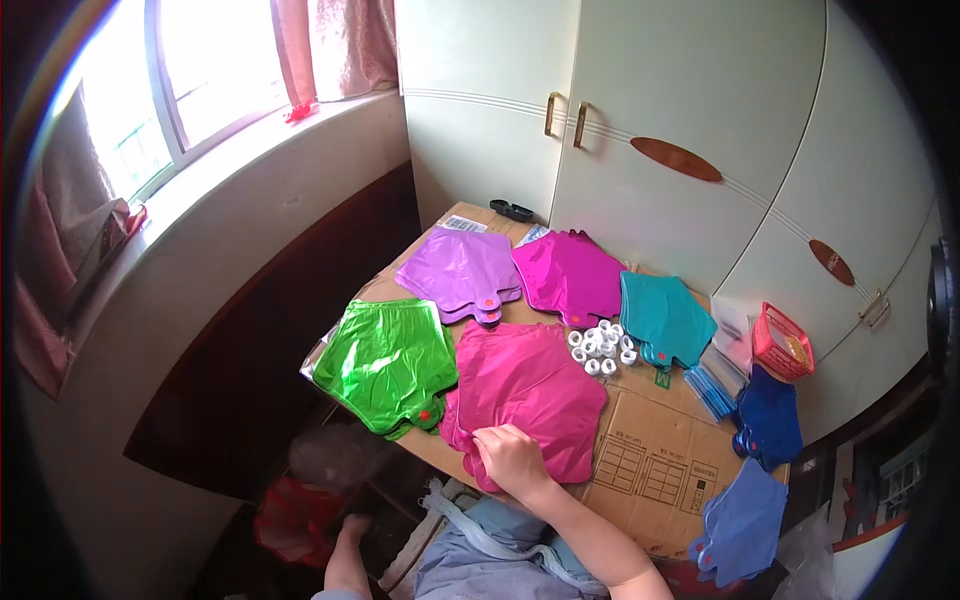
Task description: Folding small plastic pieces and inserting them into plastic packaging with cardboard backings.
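My right hand is closed at the near left edge of a flat, shiny pink foil balloon, with thumb and fingers pinching it there. The balloon lies on top of a cardboard sheet spread over the work surface. Low at the left, my left hand hangs below the table edge beside a red plastic bag; its fingers are too dark and small to make out. Left of the pink balloon lies a stack of green foil balloons, each with a tab bearing a red dot.
Around the cardboard lie purple balloons, magenta balloons, teal balloons, dark blue balloons and light blue balloons. Several small white rings sit mid-table, and a red basket at right. A white cupboard stands behind.
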